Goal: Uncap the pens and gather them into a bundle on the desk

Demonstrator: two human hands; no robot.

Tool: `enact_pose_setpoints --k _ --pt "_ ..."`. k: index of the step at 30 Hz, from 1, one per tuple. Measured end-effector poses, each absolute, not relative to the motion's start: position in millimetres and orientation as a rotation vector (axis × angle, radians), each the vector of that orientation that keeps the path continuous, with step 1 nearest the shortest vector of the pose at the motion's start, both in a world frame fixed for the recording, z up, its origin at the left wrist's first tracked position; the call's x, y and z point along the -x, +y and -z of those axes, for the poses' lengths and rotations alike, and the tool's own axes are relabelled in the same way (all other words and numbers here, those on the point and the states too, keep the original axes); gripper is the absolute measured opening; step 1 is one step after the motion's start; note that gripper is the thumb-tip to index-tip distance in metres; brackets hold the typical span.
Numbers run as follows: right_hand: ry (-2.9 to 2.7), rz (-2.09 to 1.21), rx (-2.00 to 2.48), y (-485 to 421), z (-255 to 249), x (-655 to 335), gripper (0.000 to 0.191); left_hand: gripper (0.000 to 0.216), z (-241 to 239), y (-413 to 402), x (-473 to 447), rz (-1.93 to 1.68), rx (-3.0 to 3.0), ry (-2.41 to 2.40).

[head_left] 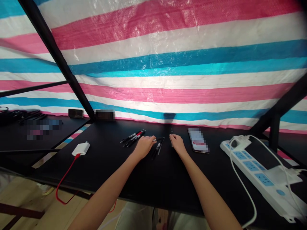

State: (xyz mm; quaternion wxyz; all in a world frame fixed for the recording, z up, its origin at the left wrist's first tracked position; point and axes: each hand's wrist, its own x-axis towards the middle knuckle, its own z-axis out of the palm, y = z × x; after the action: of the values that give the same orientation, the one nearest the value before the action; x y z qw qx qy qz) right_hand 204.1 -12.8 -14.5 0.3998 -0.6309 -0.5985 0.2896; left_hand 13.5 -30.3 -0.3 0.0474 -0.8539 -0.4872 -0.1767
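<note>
My left hand (pixel 144 146) is closed around a dark pen barrel (pixel 160 138), whose end sticks out to the right. My right hand (pixel 177 141) pinches a thin, small pen part (pixel 171 130) that points away from me; its exact kind is too small to make out. Between the hands, a black pen piece with a white mark (pixel 157 148) and a slim dark rod (pixel 161 147) lie on the black table (pixel 153 179). Just left of my left hand lies a bunch of several pens (pixel 132 138), black with one red among them.
A phone (pixel 198 140) with a lit screen lies right of my right hand. Farther right is a white power strip (pixel 254 169) with plugs and cables. At left sits a white charger (pixel 81 148) with a red cable. Striped sheeting (pixel 168 64) hangs behind the table.
</note>
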Motion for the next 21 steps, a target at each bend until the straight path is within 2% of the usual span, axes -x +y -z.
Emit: enact_pose_setpoints --k 6,21 --pt "-1.149 -1.203 1.161 -9.4 15.7 -203.5 0.034 0.024 0.8 -31.6 -15.7 0.572 2.629 -1.493" --pt "-1.198 -1.361 0.994 -14.8 9.9 -195.8 0.040 0.026 -3.9 -30.2 -11.7 0.636 2.580 -1.589"
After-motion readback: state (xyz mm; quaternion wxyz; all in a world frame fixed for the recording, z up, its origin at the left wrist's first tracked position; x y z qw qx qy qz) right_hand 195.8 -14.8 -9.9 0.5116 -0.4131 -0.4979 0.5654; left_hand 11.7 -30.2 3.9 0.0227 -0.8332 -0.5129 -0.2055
